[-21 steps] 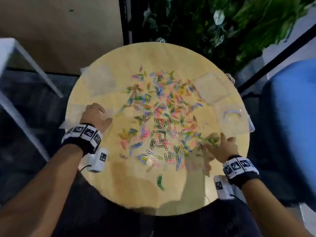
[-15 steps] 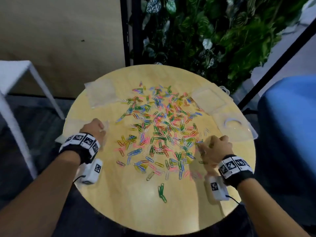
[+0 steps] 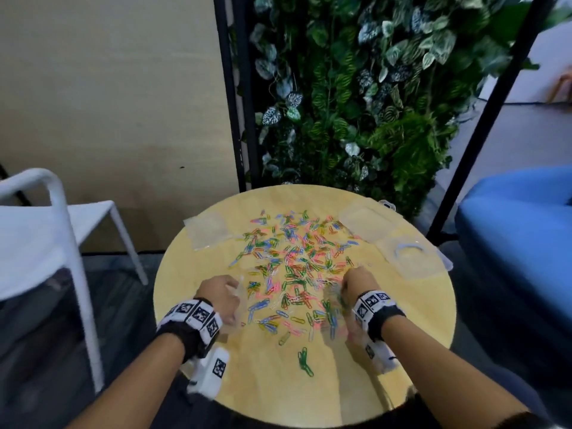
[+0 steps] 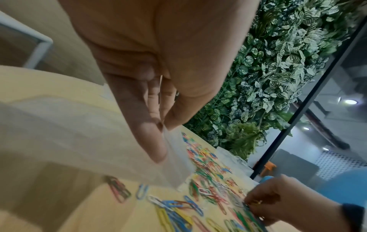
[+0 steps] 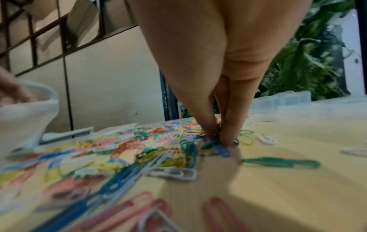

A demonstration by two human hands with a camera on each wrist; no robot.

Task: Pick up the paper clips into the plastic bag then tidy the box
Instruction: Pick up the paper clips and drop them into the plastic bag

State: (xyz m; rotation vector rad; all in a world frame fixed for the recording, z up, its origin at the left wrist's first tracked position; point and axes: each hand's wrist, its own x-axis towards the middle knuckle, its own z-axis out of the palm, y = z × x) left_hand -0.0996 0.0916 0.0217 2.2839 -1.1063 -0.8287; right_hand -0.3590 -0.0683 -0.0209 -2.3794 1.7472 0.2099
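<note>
Many coloured paper clips point(image 3: 297, 267) lie scattered over the middle of the round wooden table point(image 3: 411, 320). My left hand point(image 3: 235, 289) is at the pile's near left edge and pinches the rim of a clear plastic bag point(image 4: 174, 157) between thumb and fingers point(image 4: 157, 141). My right hand point(image 3: 346, 283) is at the pile's near right edge, with thumb and fingertips point(image 5: 210, 131) pressed together on green and blue paper clips point(image 5: 216, 146) on the tabletop. The clear plastic box point(image 3: 414, 258) sits open at the table's right edge, with its lid point(image 3: 365, 222) behind it.
A second flat clear bag point(image 3: 209, 230) lies at the table's far left. A few green clips point(image 3: 305, 362) lie apart near the front edge. A white chair point(image 3: 62, 230) stands to the left, a blue seat point(image 3: 520, 236) to the right, a plant wall point(image 3: 356, 88) behind.
The head view has tilted up. My right hand's fingers went from spread to pinched on clips. My left hand has closed on the bag and brought it toward the pile.
</note>
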